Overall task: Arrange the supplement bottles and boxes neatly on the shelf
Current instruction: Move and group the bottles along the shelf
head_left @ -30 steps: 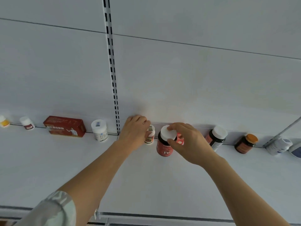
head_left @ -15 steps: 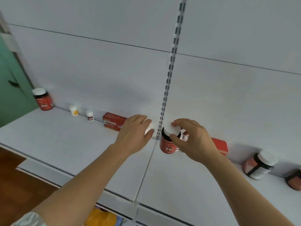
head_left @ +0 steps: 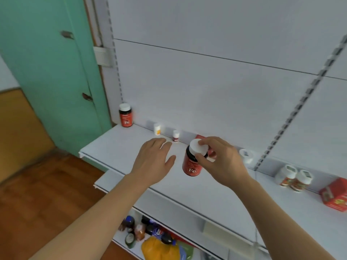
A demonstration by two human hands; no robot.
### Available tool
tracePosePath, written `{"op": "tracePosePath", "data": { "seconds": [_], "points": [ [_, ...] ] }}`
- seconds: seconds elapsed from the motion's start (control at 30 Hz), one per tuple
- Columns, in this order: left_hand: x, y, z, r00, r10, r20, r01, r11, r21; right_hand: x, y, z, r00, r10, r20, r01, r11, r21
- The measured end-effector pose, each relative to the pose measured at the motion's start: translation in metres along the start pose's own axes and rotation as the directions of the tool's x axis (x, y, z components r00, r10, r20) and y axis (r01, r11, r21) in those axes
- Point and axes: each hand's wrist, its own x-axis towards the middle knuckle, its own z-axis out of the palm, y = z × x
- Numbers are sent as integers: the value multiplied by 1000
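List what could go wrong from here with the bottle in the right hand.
The right hand holds the Fe bottle by its white cap only, above the shelf; it could slip or swing. The open left hand is beside it, not under it. Setting it down could knock the small bottle behind.

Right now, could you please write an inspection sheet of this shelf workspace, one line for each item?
Surface: white shelf, mostly bare at the front; products stand along the back wall.
Job's things: red Fe bottle in the air, held by its white cap; second Fe bottle upright at the left end; two small white bottles; white jar; pair of white-capped bottles; red box at the right edge.
Clutter: mixed bottles and a yellow pack on the level below.
Hands: right hand grips the cap with its fingers; left hand is open above the shelf, holding nothing.
Cables: nothing seen.
Surroundings: green door, wooden floor.
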Motion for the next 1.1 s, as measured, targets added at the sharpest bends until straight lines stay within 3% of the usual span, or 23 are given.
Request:
{"op": "tracePosePath", "data": {
  "seconds": [0.37,0.63,1.1],
  "points": [
    [32,-168,-7,992,-123,42,121,992,47,127,-47,140,999,-50,-21,51,997,50],
    [81,-254,-3,984,-143,104,139,989,52,212,-33,227,997,65,44,-67,996,52],
    [141,-357,42,967,135,217,-114,987,-109,253,-34,312,953,299,51,-284,939,-196]
  ]
}}
